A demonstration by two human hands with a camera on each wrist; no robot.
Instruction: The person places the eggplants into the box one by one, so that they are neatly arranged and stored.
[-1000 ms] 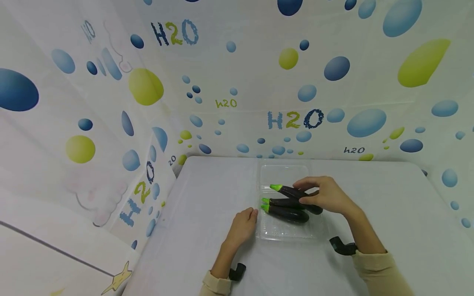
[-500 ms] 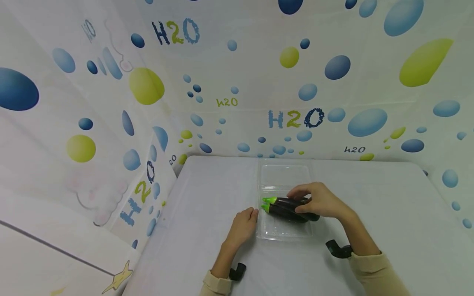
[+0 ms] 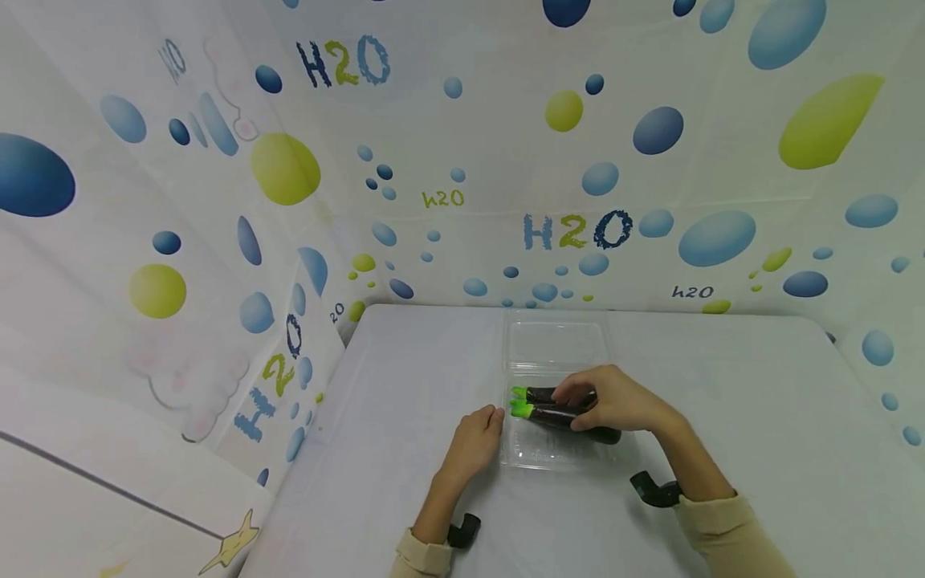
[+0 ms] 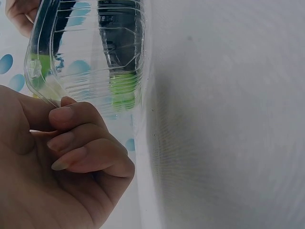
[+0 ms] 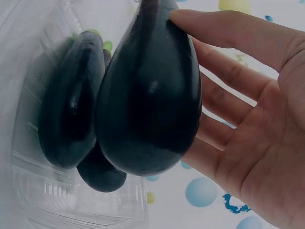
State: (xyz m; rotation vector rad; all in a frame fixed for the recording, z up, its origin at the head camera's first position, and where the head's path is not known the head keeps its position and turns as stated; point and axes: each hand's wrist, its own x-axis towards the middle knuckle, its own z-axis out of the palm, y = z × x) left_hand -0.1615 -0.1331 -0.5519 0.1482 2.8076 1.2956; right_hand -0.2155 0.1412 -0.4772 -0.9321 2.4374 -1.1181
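Observation:
A clear plastic clamshell box (image 3: 555, 463) lies opened out on the table, its lid flat at the far side. My left hand (image 3: 473, 440) pinches the box's left rim; in the left wrist view, thumb and index finger meet at the edge. My right hand (image 3: 616, 399) grips a dark purple eggplant (image 5: 152, 95) with a green stem, from above between thumb and fingers. Low over the box, this eggplant overlaps the others in the head view. Two more eggplants lie in the box, one (image 5: 71, 105) beside the other (image 5: 102, 172), partly hidden behind the held one.
A white cloth covers the table (image 3: 405, 361). Patterned curtains (image 3: 462, 136) with blue and green dots hang behind it and on the left. Each wrist wears a black camera mount, such as the right mount (image 3: 654, 490).
My right hand has lowered the eggplant and brought it nearer, from the far side of the box to over the other eggplants. My left hand has stayed at the rim.

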